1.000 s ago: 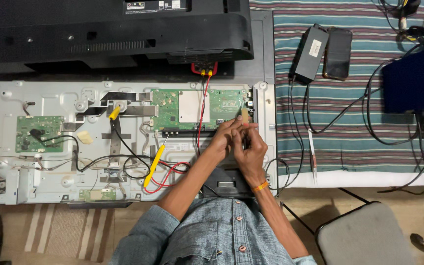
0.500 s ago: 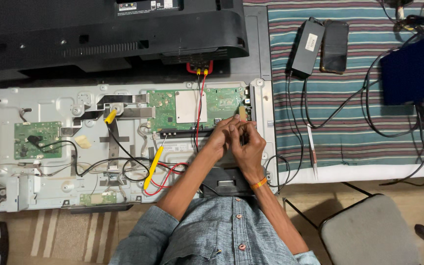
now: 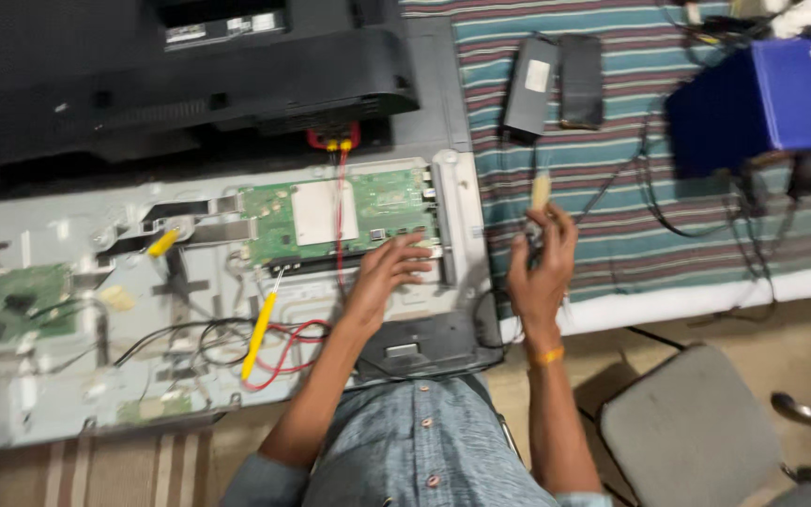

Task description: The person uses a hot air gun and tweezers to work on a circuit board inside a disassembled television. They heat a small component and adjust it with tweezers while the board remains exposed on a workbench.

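Your right hand (image 3: 539,272), right of centre, pinches a pale, slim tool (image 3: 541,192) upright in closed fingers, over the edge of the striped woven cloth (image 3: 631,235). Your left hand (image 3: 389,272) lies flat at centre, fingers loosely spread and holding nothing, on the grey metal chassis (image 3: 68,310) just below the green circuit board (image 3: 349,211). One yellow-handled probe (image 3: 260,333) lies lower left of it; two dark flat boxes (image 3: 556,83) sit upper right.

Soft, even indoor light; strong motion blur smears the whole frame.
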